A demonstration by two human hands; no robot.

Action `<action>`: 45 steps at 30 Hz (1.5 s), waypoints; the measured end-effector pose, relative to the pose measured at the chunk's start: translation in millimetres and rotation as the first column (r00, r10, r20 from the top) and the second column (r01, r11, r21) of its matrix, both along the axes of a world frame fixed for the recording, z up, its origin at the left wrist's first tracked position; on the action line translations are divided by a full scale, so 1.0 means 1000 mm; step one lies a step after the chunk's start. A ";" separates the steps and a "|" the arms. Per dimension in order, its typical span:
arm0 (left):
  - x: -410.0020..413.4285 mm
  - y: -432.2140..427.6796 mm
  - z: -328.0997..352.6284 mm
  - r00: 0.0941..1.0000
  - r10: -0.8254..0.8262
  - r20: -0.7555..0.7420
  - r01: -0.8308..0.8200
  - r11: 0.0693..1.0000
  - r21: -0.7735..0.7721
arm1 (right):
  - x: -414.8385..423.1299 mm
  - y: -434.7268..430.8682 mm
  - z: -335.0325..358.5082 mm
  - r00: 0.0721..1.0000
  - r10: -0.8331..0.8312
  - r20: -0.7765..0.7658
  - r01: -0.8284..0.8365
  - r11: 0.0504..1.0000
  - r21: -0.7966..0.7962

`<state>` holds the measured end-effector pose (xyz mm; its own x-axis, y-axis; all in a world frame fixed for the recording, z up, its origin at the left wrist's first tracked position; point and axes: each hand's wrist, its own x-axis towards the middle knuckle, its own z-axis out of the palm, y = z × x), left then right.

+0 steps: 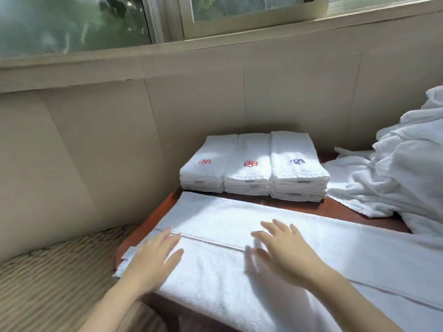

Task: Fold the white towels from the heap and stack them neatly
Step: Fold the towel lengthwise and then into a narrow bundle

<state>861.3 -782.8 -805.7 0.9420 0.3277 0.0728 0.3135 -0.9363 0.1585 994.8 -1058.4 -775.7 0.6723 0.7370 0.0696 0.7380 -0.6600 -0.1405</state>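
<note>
Lying flat, fingers straight, left hand (153, 257) and right hand (284, 251) touched the long white terry towel (215, 212). Pile was nubby, with one stitched seam.

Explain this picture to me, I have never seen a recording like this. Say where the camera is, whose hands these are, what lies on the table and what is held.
There is no machine here. A person wears one camera on the head, and it looks down at their own bare hands. On the red-brown table a long white towel lies spread out. The left hand rests flat on it. The right hand, fingers spread, is on it or just above it. Neither hand grips anything. Behind the towel stand three stacks of folded towels, two with red emblems and one with a blue emblem. At the right is the heap of unfolded towels.
</note>
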 end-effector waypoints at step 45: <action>0.146 0.071 0.013 0.927 0.353 0.124 -0.355 0.935 -0.014 | 0.126 0.026 -0.030 0.878 -0.469 0.093 0.458 0.881 0.117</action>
<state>1007.1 -711.6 -792.6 0.7483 0.6371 0.1847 0.6034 -0.7695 0.2094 1121.1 -1032.3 -806.1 0.9186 0.3300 0.2173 0.3651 -0.9191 -0.1478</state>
